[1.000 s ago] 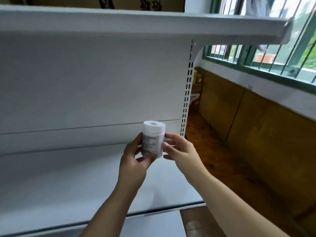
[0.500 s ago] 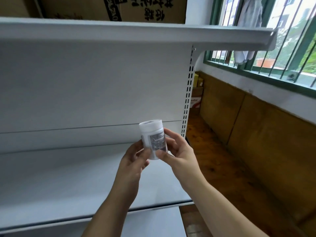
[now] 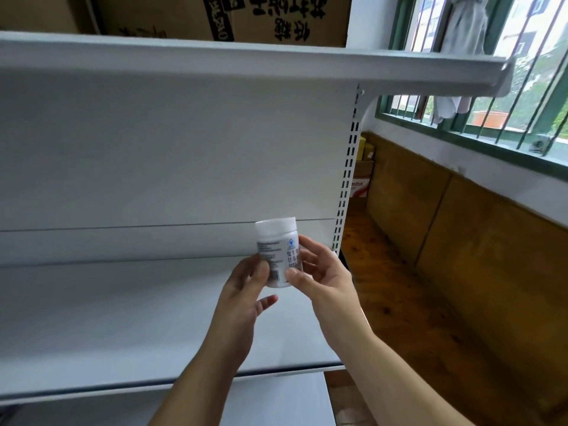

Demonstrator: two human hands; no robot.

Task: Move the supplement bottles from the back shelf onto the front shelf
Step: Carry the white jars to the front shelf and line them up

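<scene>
Left grip (image 3: 242,290) and right grip (image 3: 322,278) both grasp one supplement bottle (image 3: 276,241), roughly upright above the white shelf (image 3: 123,318); cardboard boxes (image 3: 276,20) sit on the upper shelf (image 3: 215,63), barred window (image 3: 491,118) right, over wooden floor (image 3: 399,287)

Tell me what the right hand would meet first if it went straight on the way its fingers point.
The right hand pinches the white bottle, so that comes first; beyond it, probably the shelf's back panel, though depth is unclear.
</scene>
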